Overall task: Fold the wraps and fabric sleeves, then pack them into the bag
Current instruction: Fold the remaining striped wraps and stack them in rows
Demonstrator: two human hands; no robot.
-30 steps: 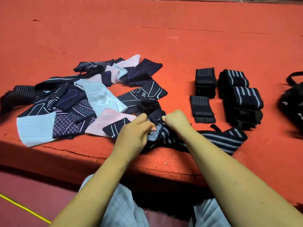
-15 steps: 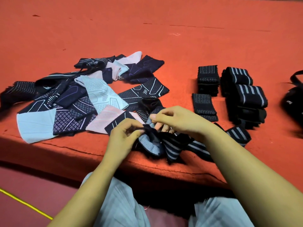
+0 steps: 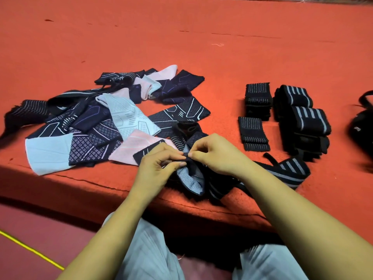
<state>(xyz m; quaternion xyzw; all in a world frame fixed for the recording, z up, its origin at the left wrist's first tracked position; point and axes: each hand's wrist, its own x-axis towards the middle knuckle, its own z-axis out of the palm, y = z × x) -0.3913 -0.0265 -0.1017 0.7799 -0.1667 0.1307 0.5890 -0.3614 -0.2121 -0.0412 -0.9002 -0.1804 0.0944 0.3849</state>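
The left hand (image 3: pixel 157 168) and right hand (image 3: pixel 219 156) meet near the front edge of the mat (image 3: pixel 222 57). Each pinches the dark top edge of a wrap (image 3: pixel 215 189), fingertips almost touching; its striped tail trails toward 3 o'clock. Loose sleeves (image 3: pixel 96 130) lie heaped at 10 o'clock from the hands, with folded stacks (image 3: pixel 255 118) and rolled wraps (image 3: pixel 302 120) at 2 o'clock. What looks like the bag (image 3: pixel 361 134), blurred, sits at 3 o'clock.

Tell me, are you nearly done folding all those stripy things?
Not nearly. A few black grey-striped wraps sit folded on the right. The left hand and right hand pinch a dark ribbed wrap. The loose pile of patterned fabric sleeves is unfolded, and what the black bag holds is hidden.
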